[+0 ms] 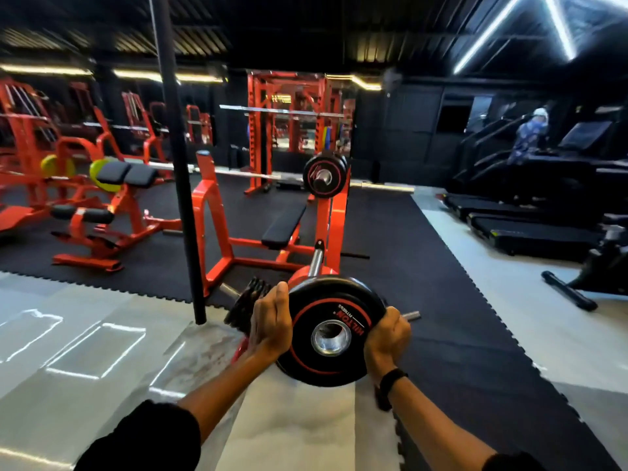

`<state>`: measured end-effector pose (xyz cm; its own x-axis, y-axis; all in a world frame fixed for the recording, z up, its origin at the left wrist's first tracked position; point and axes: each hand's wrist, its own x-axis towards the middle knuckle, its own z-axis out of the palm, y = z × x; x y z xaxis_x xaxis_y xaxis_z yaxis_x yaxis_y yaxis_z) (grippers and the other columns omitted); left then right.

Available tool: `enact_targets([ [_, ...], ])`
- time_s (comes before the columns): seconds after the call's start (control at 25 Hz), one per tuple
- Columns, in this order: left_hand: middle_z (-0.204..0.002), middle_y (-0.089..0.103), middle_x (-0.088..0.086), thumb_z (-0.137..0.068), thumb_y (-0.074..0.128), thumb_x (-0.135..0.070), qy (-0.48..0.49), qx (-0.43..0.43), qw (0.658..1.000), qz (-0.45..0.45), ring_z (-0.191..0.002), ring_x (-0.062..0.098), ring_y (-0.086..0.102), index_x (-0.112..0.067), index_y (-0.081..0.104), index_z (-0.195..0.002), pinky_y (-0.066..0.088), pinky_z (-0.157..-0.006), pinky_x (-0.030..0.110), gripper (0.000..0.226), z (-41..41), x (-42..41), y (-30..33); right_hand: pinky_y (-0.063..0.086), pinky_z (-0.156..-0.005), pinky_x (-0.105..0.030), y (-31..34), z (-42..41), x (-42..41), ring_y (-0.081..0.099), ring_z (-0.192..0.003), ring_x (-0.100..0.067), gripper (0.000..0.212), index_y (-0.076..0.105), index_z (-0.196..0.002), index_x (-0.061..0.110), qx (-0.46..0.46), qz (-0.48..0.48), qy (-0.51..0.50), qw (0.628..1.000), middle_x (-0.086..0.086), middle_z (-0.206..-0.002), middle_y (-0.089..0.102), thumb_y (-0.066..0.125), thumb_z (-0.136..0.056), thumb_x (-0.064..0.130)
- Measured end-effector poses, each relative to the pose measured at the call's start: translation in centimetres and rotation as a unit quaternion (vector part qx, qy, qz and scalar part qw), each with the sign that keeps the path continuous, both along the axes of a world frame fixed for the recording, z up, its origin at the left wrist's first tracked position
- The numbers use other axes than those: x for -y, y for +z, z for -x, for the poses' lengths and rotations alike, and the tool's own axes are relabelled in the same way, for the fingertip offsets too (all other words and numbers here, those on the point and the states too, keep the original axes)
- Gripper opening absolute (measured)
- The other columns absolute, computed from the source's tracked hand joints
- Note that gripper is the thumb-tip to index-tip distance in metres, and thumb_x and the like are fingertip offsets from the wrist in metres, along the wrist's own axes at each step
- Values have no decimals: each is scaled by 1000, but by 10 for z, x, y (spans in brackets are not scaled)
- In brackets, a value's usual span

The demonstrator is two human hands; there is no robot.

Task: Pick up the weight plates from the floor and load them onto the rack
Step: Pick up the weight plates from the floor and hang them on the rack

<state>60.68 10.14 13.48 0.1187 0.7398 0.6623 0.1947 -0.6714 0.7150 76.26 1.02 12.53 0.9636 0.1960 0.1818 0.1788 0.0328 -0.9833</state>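
Note:
I hold a black weight plate [331, 329] with a red ring and a steel centre hole between both hands, its face turned toward me. My left hand [272, 321] grips its left edge and my right hand [385, 338] grips its right edge. Just behind it stands the orange plate rack [307, 271] with a bare steel peg [316, 261] sticking up. Several black plates [246, 302] sit on a lower peg to the left. A short peg tip [411, 315] shows past my right hand.
An orange bench press [272, 229] with a loaded barbell [324, 176] stands behind the rack. A black pole [185, 198] rises at the left. Orange machines fill the left side, treadmills [530, 229] the right. A person [530, 137] is at the far right.

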Motion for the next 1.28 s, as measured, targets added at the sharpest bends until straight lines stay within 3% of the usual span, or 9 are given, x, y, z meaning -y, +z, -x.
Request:
enact_targets([
  [0.12,-48,33,-11,-101,24,-42,-31,-9,999,18,-44,5,41,-29,31,-59,25,-47,19,44,-29,-73,-21,28,-55,-36,-19,-24,-68,37,-59,-19,30,35,-53,15,-20,3,-16,1000,-2,-56,39,34,-79,29],
  [0.44,-48,29,-10,-102,26,-37,-40,-53,992,106,-42,8,35,-25,28,-56,23,-45,24,47,-132,-263,-115,33,-55,-39,-109,-116,-251,42,-58,-22,39,49,-59,-1,-62,72,-36,995,-11,-59,47,34,-78,29],
  [0.56,-47,40,-5,-101,28,-31,-29,-62,985,159,-46,7,47,-20,33,-53,31,-48,28,49,-167,-323,-147,30,-55,-36,-134,-151,-309,39,-56,-22,32,42,-56,7,-71,105,-25,992,-8,-57,44,33,-77,28],
  [0.68,-64,57,24,-99,25,-43,-3,-77,967,242,-66,37,59,-12,44,-60,44,-60,47,53,-194,-373,-181,36,-53,-40,-156,-179,-361,38,-55,-19,31,41,-56,8,-93,141,-36,985,-5,-57,42,36,-78,29],
  [0.72,-62,54,22,-97,24,-48,-5,-81,962,262,-64,40,56,-14,42,-59,44,-59,48,53,-199,-389,-189,39,-54,-44,-165,-188,-375,40,-56,-20,33,43,-56,6,-104,151,-36,982,-6,-58,43,36,-78,29],
  [0.8,-55,46,5,-95,24,-47,-21,-96,959,265,-56,28,49,-17,37,-57,40,-55,44,50,-211,-417,-201,39,-55,-47,-180,-200,-400,40,-58,-22,37,45,-58,-2,-122,165,-41,978,-10,-60,44,37,-78,29],
  [0.88,-55,40,-2,-95,28,-33,-19,-114,959,259,-56,20,41,-18,34,-57,37,-55,44,42,-224,-439,-214,30,-54,-40,-188,-205,-421,33,-57,-18,29,39,-58,4,-122,164,-62,977,-10,-61,38,37,-77,26],
  [1.0,-57,39,0,-93,32,-17,-38,-111,956,268,-57,17,38,-19,34,-58,35,-55,50,35,-232,-469,-234,23,-54,-37,-210,-214,-447,28,-58,-15,20,31,-59,16,-114,143,-54,982,-6,-61,30,38,-78,21],
  [1.28,-57,35,0,-94,28,-24,-77,-88,968,223,-53,15,32,-14,37,-62,29,-49,47,35,-252,-511,-256,23,-48,-24,-235,-230,-483,29,-49,-1,26,36,-53,18,-90,95,-42,990,3,-54,31,38,-79,11],
])
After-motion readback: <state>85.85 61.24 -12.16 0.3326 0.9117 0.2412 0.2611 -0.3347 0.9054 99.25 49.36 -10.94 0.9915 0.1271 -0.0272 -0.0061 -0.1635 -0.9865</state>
